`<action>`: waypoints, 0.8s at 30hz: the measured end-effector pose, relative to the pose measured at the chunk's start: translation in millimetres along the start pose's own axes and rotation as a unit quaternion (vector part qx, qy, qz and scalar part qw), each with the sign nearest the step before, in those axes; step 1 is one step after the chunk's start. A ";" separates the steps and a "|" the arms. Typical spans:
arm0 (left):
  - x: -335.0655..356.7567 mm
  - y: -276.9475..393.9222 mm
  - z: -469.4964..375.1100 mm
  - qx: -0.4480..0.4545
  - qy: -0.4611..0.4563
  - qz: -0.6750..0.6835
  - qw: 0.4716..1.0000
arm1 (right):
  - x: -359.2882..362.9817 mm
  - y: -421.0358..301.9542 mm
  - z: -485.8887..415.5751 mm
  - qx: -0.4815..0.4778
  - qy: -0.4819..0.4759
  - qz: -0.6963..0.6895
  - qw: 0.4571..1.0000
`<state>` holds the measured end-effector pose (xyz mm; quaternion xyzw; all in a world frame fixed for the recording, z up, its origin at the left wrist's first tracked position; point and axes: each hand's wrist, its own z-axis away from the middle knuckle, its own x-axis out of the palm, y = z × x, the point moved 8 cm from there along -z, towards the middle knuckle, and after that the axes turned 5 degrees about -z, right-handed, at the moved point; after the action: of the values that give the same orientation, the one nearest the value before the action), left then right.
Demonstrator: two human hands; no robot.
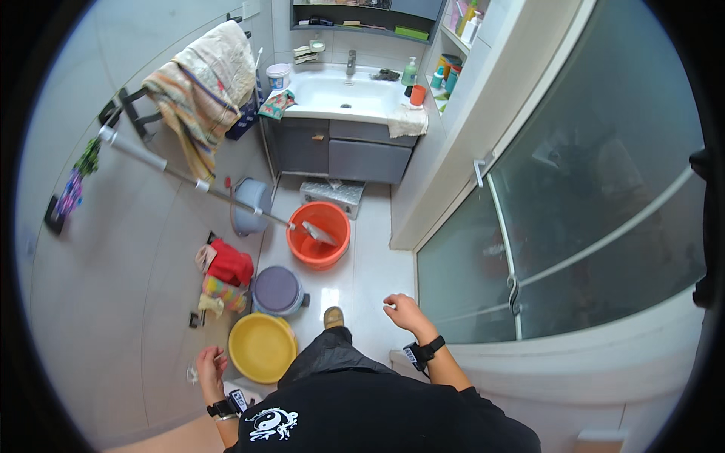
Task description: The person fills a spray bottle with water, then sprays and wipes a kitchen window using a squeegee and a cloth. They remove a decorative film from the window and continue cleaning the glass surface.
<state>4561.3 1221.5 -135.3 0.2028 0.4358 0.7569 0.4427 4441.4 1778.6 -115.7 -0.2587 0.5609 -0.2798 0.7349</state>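
My left hand (211, 368) hangs empty beside the tiled wall, fingers loosely bent, just left of a yellow plastic basin (263, 348). On the other side, my right hand (405, 313) is held out above the floor near the glass door, also empty with fingers half curled. Ahead of me stands a red-orange bucket (319, 259). A mop with a long metal handle (226, 198) leans in it, its flat head (320, 233) inside. The handle's grey grip (133, 148) rests toward the left wall. A lidded bin (277, 290) stands between bucket and basin.
A washbasin (345, 93) on a grey cabinet (362, 153) spans the far end. Towels (198, 85) hang from the left wall rack, with red cloths (231, 262) lower down. A blue-grey bucket (253, 206) stands by that wall. A frosted glass door (566, 226) flanks my right.
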 end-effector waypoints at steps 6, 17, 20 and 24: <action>209.8 132.7 -95.4 0.065 -0.169 -0.026 0.983 | -93.3 73.3 -90.7 0.100 0.064 -0.015 0.993; 380.6 254.4 -157.8 0.170 -0.216 -0.102 0.956 | -172.8 137.5 -408.1 0.236 0.103 -0.442 0.860; 352.4 233.8 -155.9 0.096 -0.083 -0.055 0.990 | -200.5 147.5 -526.6 0.233 0.142 -0.519 0.810; 312.5 196.6 -122.3 -0.009 0.073 0.026 0.997 | -231.3 168.4 -641.0 0.282 0.197 -0.581 0.738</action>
<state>4215.2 1382.6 -60.7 0.1538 0.4548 0.7848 0.3919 3790.9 2017.8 -227.1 -0.2538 0.3295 -0.8425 0.3423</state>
